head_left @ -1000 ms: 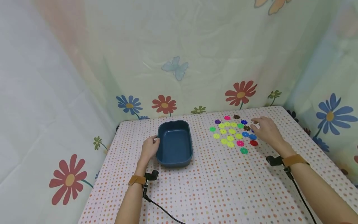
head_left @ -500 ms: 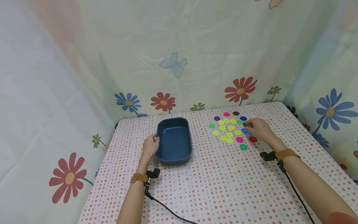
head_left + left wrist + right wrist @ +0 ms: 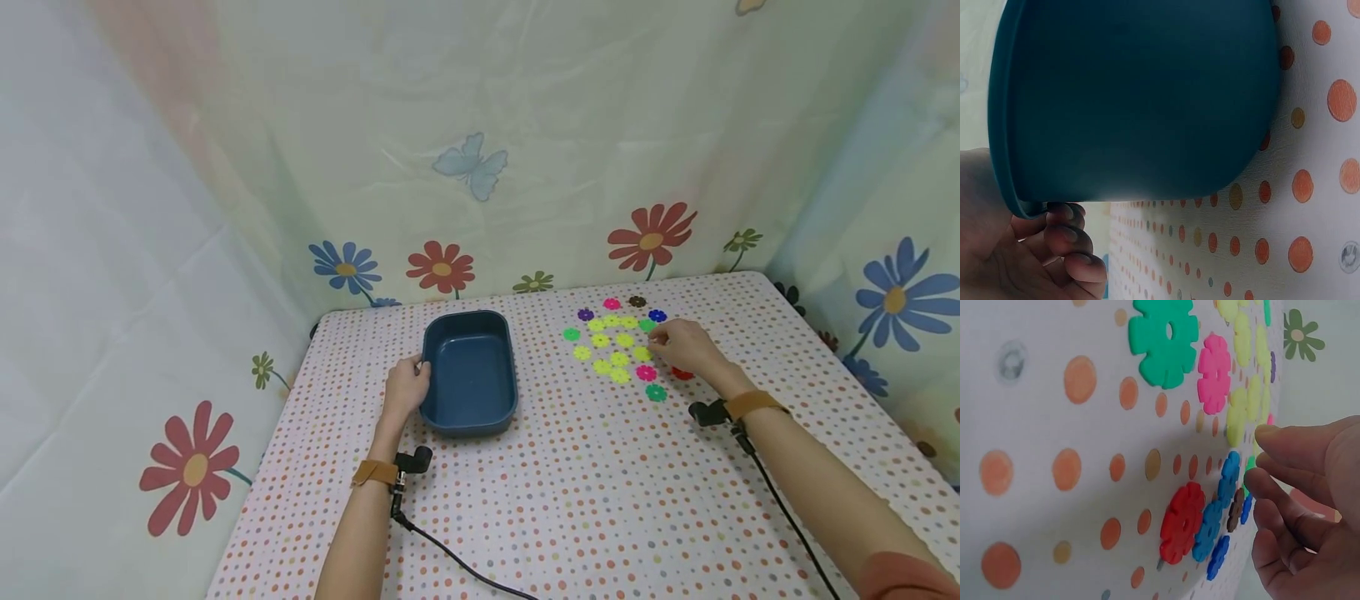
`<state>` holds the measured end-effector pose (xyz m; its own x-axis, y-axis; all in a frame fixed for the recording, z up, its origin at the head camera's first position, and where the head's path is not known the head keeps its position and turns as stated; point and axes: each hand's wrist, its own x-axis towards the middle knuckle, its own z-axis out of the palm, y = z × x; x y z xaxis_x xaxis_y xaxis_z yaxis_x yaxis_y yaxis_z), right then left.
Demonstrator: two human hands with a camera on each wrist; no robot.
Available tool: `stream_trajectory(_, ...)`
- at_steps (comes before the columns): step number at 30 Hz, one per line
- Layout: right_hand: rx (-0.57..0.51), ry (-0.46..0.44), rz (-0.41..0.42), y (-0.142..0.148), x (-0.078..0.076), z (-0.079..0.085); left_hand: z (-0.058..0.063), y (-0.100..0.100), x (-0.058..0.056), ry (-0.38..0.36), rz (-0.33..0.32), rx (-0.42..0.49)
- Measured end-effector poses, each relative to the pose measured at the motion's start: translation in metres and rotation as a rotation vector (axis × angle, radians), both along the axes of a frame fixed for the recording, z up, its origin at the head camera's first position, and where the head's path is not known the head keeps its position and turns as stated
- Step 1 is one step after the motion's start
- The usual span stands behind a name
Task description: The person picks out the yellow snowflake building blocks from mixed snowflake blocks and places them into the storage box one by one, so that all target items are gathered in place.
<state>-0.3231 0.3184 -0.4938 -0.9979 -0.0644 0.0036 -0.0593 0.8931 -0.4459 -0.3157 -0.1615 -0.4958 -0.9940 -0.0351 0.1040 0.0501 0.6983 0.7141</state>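
Note:
My left hand (image 3: pixel 407 386) grips the left rim of a dark blue plastic tub (image 3: pixel 471 421). In the left wrist view, its curled fingers (image 3: pixel 1071 240) sit under the tub's lip. My right hand (image 3: pixel 686 346) hovers over the right side of a spread of flower-shaped plastic discs. Its thumb and fingers are loosely bent near a yellow disc (image 3: pixel 1236 417), and I see nothing held between them. Below the hand lie a red disc (image 3: pixel 1182 523), a light blue disc (image 3: pixel 1208 530), a brown disc (image 3: pixel 1235 510) and a dark blue disc (image 3: pixel 1218 557). The hand hides some of these in the head view.
More discs lie flat on the dotted table (image 3: pixel 570 500), among them a pink disc (image 3: pixel 646 373), a green disc (image 3: pixel 656 392) and a purple disc (image 3: pixel 586 314). A black cable (image 3: pixel 465 567) trails from the left wrist. A flower-print curtain (image 3: pixel 555 167) stands behind the table.
My right hand has moved left and slightly nearer across the discs, from the brown and dark blue ones toward the yellow ones. The left hand keeps its grip on the tub.

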Motion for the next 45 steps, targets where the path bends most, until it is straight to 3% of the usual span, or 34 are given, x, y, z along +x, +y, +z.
stream_trajectory(8, 0.015, -0.032, 0.021, -0.001, -0.009, -0.009, 0.0, 0.0, 0.0, -0.008, 0.004, 0.012)
stream_trajectory(22, -0.001, -0.019, 0.047, -0.005, -0.009, -0.003, -0.001, -0.002, -0.002, -0.011, 0.015, 0.105)
stream_trajectory(34, -0.032, -0.112, 0.016, -0.005, -0.009, -0.002, -0.002, 0.0, -0.001, -0.031, 0.034, 0.147)
stream_trajectory(45, -0.037, -0.196, 0.041, -0.002, -0.015, 0.001, -0.001, 0.0, 0.0, -0.033, 0.035, 0.156)
